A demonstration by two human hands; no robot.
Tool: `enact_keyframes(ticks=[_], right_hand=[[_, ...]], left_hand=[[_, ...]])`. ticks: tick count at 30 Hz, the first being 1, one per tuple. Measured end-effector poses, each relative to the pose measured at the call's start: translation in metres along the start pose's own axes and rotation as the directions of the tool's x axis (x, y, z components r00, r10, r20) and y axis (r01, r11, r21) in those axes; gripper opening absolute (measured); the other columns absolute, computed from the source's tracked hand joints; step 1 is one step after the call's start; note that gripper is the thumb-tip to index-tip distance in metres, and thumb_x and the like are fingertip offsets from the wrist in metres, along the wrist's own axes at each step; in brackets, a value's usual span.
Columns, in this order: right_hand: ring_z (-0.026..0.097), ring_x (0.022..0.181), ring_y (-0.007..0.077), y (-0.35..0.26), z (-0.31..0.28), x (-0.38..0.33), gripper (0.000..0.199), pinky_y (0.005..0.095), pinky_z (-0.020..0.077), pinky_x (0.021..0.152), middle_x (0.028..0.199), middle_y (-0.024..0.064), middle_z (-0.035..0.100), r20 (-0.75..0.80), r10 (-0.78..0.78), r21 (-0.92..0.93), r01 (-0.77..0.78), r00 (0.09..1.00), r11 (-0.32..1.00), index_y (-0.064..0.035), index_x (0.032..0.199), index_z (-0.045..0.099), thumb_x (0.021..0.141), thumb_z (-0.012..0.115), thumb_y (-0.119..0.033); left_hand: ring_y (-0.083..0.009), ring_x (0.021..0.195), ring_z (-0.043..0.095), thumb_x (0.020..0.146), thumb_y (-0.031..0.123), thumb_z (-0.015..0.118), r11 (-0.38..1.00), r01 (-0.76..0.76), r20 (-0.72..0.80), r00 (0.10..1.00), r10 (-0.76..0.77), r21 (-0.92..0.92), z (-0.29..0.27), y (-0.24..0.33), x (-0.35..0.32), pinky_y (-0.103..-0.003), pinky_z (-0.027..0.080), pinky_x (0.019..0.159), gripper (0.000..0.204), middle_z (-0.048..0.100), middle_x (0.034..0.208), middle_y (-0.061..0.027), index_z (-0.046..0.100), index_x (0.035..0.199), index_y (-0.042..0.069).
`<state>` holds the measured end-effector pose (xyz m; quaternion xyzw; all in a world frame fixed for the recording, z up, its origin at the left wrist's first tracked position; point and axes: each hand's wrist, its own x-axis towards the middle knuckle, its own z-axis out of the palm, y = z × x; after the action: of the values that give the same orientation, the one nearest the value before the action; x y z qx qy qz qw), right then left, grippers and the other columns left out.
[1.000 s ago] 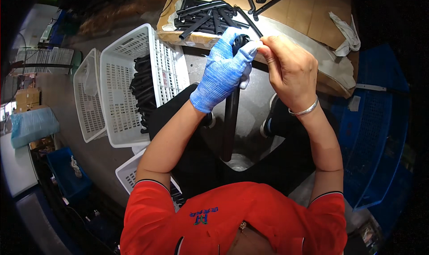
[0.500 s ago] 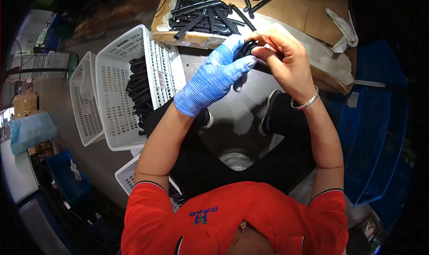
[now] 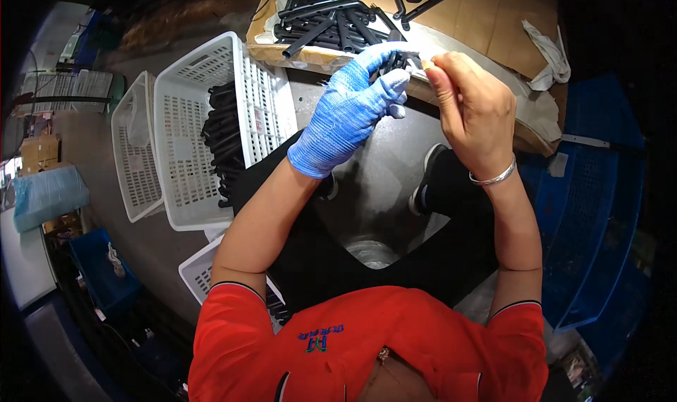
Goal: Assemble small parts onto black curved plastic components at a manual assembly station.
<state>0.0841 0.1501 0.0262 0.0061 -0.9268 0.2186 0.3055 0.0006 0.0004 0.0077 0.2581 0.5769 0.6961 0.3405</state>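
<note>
My left hand (image 3: 350, 106), in a blue knit glove, is closed round a black plastic part (image 3: 393, 65), most of it hidden by the fingers. To its right, my bare right hand (image 3: 477, 106) has its thumb and forefinger pinched together close by the gloved fingertips. Whatever sits in that pinch is too small to make out. Just beyond both hands, a cardboard carton (image 3: 479, 21) holds a heap of black tubes (image 3: 328, 17) with bent ends. A few more such tubes (image 3: 429, 8) lie apart from the heap on the cardboard.
On the left stands a white plastic basket (image 3: 169, 208) with black parts (image 3: 223, 141) inside, beside another white basket (image 3: 132, 148). A third white basket (image 3: 197, 269) is partly hidden under my left arm. Blue crates (image 3: 575, 218) stand on the right. Crumpled white wrapping (image 3: 546, 56) hangs over the carton's edge.
My right hand has drawn back to the right, off the black part, with its fingers turned inward. My left hand keeps the part and has shifted slightly right.
</note>
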Motion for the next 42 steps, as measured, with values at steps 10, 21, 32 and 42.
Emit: enact_keyframes(ticks=[10, 21, 32, 42], right_hand=[[0.058, 0.056, 0.0232, -0.005, 0.002, -0.001, 0.013, 0.0296, 0.0432, 0.051, 0.076, 0.0115, 0.063, 0.02, -0.066, -0.041, 0.067, 0.998, 0.997, -0.0018, 0.087, 0.063, 0.082, 0.064, -0.014], [0.057, 0.057, 0.0243, -0.005, 0.003, -0.002, 0.012, 0.0298, 0.0431, 0.052, 0.075, 0.0101, 0.061, 0.023, -0.064, -0.065, 0.065, 0.998, 0.996, -0.0028, 0.086, 0.062, 0.081, 0.065, -0.014], [0.058, 0.057, 0.0239, -0.009, 0.003, -0.005, 0.011, 0.0285, 0.0438, 0.052, 0.076, 0.0096, 0.063, 0.025, -0.04, -0.053, 0.042, 0.999, 0.998, -0.0032, 0.085, 0.062, 0.082, 0.064, -0.014], [0.058, 0.056, 0.0243, -0.01, 0.004, -0.006, 0.011, 0.0291, 0.0435, 0.051, 0.075, 0.0098, 0.062, 0.008, 0.001, -0.064, 0.0, 1.0, 0.998, -0.0025, 0.086, 0.062, 0.082, 0.064, -0.013]], left_hand=[[-0.0169, 0.08, 0.061, 0.072, -0.011, 0.061, 0.529, -0.475, 0.198, 0.846, 0.495, 0.703, -0.011, -0.016, 0.004, -0.026, 0.052, 0.067, 0.048, 0.054, 0.114, -0.0103, 0.056, 0.115, 0.008], [-0.015, 0.083, 0.061, 0.075, -0.014, 0.057, 0.805, -0.369, 0.077, 0.922, 0.379, 0.465, -0.009, -0.02, 0.001, -0.024, 0.054, 0.067, 0.049, 0.05, 0.118, -0.0096, 0.056, 0.117, 0.011], [-0.0048, 0.077, 0.055, 0.089, 0.023, 0.058, 0.987, 0.025, -0.144, 0.99, -0.002, 0.159, 0.002, -0.006, 0.003, -0.018, 0.049, 0.062, 0.029, 0.058, 0.094, -0.0015, 0.055, 0.111, 0.004], [-0.005, 0.079, 0.055, 0.089, 0.021, 0.057, 0.99, -0.024, -0.154, 0.987, 0.046, 0.139, 0.005, -0.007, 0.003, -0.018, 0.048, 0.065, 0.028, 0.059, 0.1, -0.0018, 0.055, 0.113, 0.007]])
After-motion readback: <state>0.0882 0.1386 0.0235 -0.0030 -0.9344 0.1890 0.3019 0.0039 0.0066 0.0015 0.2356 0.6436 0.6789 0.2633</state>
